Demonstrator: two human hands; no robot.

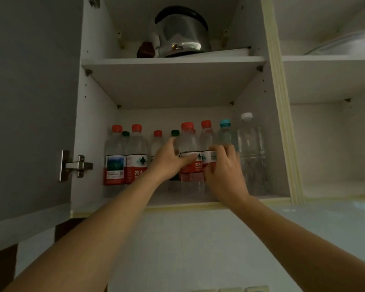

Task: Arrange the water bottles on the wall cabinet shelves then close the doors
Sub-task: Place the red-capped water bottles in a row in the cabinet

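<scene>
Several water bottles stand on the lower shelf (pixel 135 202) of the open wall cabinet. My left hand (pixel 169 159) grips a red-capped bottle (pixel 188 142) with a red label near the shelf's middle. My right hand (pixel 223 167) grips the red-capped bottle (pixel 207 135) beside it on the right. Two red-labelled bottles (pixel 115 157) stand at the left, with green-capped ones behind. A blue-capped bottle (pixel 225 131) and a tall clear bottle with a white cap (pixel 250 144) stand at the right.
The cabinet's left door (pixel 30 102) hangs open on a metal hinge (pixel 76 165). A steel kettle (pixel 182 32) sits on the upper shelf (pixel 173 60). The right compartment (pixel 325 144) is open too, with a clear lid on its upper shelf.
</scene>
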